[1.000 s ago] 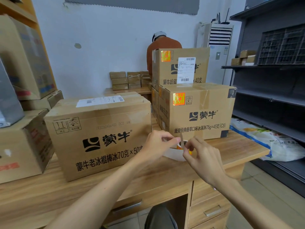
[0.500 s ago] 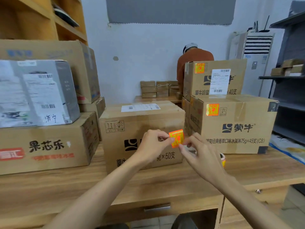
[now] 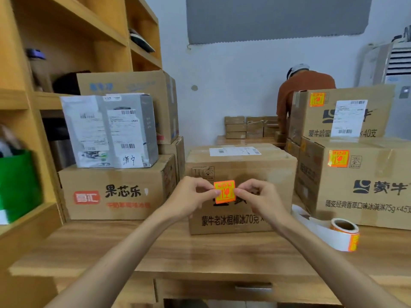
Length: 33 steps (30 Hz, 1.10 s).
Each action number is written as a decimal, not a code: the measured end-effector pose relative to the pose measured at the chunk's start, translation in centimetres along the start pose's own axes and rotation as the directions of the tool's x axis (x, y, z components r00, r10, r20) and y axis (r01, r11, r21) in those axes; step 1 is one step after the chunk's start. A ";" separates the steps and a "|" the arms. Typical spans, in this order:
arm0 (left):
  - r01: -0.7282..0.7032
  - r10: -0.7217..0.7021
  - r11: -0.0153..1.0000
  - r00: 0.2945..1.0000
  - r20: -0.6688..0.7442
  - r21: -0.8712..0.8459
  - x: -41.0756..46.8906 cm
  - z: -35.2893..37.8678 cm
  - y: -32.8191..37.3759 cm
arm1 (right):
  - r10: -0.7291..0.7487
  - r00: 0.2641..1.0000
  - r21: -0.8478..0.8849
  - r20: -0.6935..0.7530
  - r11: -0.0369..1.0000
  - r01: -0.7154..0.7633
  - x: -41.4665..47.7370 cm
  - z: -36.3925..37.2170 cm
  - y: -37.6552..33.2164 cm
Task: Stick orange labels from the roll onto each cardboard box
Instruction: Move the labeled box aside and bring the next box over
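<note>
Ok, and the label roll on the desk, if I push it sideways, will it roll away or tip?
Probably neither: the label roll seems to stand on its flat end, hollow core up, so it should slide. It looks light, being mostly paper. Its loose white strip is likely floppy and would drag behind.

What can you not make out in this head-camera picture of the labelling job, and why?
Head view only.
1. Middle box: logo on its front hidden by the orange label, left hand and right hand.
2. Lower right box: print cut off by the right edge.
3. Shipping slip on the middle box: text too small.
4. Green object at left: blurred.
</note>
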<state>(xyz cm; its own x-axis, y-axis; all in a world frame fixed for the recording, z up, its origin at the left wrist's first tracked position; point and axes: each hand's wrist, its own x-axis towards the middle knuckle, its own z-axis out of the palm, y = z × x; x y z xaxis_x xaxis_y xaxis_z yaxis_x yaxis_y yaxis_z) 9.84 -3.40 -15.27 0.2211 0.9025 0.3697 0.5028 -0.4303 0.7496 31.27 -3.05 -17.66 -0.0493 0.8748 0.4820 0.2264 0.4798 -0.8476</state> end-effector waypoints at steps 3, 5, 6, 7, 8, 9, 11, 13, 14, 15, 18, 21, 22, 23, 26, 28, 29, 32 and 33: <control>0.021 -0.021 1.000 1.000 -0.017 -0.012 -0.2 -1.2 -0.7 | 0.012 1.000 0.027 0.016 1.000 -0.012 0.4 1.6 -0.2; 0.020 -0.021 1.000 0.999 -0.032 -0.016 -0.2 -1.8 -1.3 | 0.016 1.000 0.026 0.019 1.000 -0.016 0.7 2.3 -0.3; 0.022 -0.023 0.999 0.999 -0.040 -0.022 -0.1 -2.1 -1.6 | 0.016 1.000 0.019 0.018 1.000 -0.016 0.9 2.7 -0.3; 0.026 -0.027 0.999 0.999 -0.046 -0.030 0.0 -2.2 -1.9 | 0.016 1.000 0.008 0.020 1.000 -0.016 1.1 2.9 -0.4; 0.027 -0.029 0.999 0.998 -0.055 -0.036 0.0 -2.3 -2.2 | 0.013 1.000 -0.011 0.025 1.000 -0.013 1.3 3.2 -0.5; 0.021 -0.023 0.999 0.997 -0.069 -0.037 0.1 -2.5 -2.3 | 0.005 1.000 -0.033 0.026 0.999 -0.004 1.5 3.4 -0.6; 0.007 -0.012 0.999 0.994 -0.112 -0.037 0.2 -2.5 -2.3 | -0.023 1.000 -0.065 0.017 0.998 0.024 1.8 3.9 -0.7; 0.007 -0.017 0.998 0.986 -0.164 -0.059 0.3 -2.5 -2.4 | -0.048 0.999 -0.079 0.006 0.996 0.048 2.1 4.3 -0.9; 0.013 -0.028 0.997 0.981 -0.193 -0.077 0.4 -2.3 -2.4 | -0.056 0.998 -0.088 0.000 0.995 0.055 2.2 4.5 -0.9; 0.023 -0.045 0.995 0.974 -0.223 -0.098 0.4 -2.1 -2.5 | -0.060 0.998 -0.093 -0.006 0.994 0.059 2.2 4.7 -1.0; 0.038 -0.086 0.985 0.954 -0.287 -0.167 0.7 -1.7 -2.8 | -0.065 0.997 -0.104 -0.034 0.993 0.061 2.5 5.1 -1.2; 0.035 -0.105 0.976 0.940 -0.325 -0.215 0.8 -1.5 -3.2 | -0.062 0.996 -0.139 -0.059 0.989 0.054 2.9 5.6 -1.1; 0.036 -0.108 0.977 0.934 -0.340 -0.212 0.9 -1.4 -3.3 | -0.061 0.996 -0.145 -0.064 0.988 0.052 3.0 5.7 -1.0; 0.034 -0.104 0.980 0.928 -0.359 -0.197 1.1 -1.4 -3.3 | -0.061 0.996 -0.150 -0.070 0.987 0.050 3.1 5.9 -1.0; 0.016 -0.089 0.985 0.901 -0.425 -0.173 1.7 -1.4 -3.8 | -0.076 0.992 -0.169 -0.098 0.984 0.058 3.3 6.4 -1.1; 0.030 -0.101 0.987 0.881 -0.463 -0.158 1.9 -1.5 -4.0 | -0.090 0.989 -0.195 -0.119 0.979 0.066 3.6 6.8 -1.1; 0.034 -0.097 0.990 0.872 -0.479 -0.139 2.0 -1.5 -4.1 | -0.097 0.987 -0.213 -0.130 0.975 0.068 3.7 7.1 -1.0; 0.056 -0.081 0.996 0.847 -0.526 -0.063 2.1 -1.6 -4.4 | -0.115 0.980 -0.272 -0.165 0.960 0.067 4.0 7.6 -0.7; 0.059 -0.076 0.997 0.841 -0.535 -0.049 2.1 -1.6 -4.5 | -0.122 0.977 -0.290 -0.173 0.955 0.068 4.1 7.8 -0.6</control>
<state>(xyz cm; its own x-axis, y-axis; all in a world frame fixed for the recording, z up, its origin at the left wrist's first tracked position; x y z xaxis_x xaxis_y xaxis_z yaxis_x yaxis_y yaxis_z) 6.73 0.41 -17.02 -0.2994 0.7814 0.5475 0.4732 -0.3766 0.7964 23.36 0.74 -16.92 0.0927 0.7845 0.6132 0.4952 0.4979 -0.7119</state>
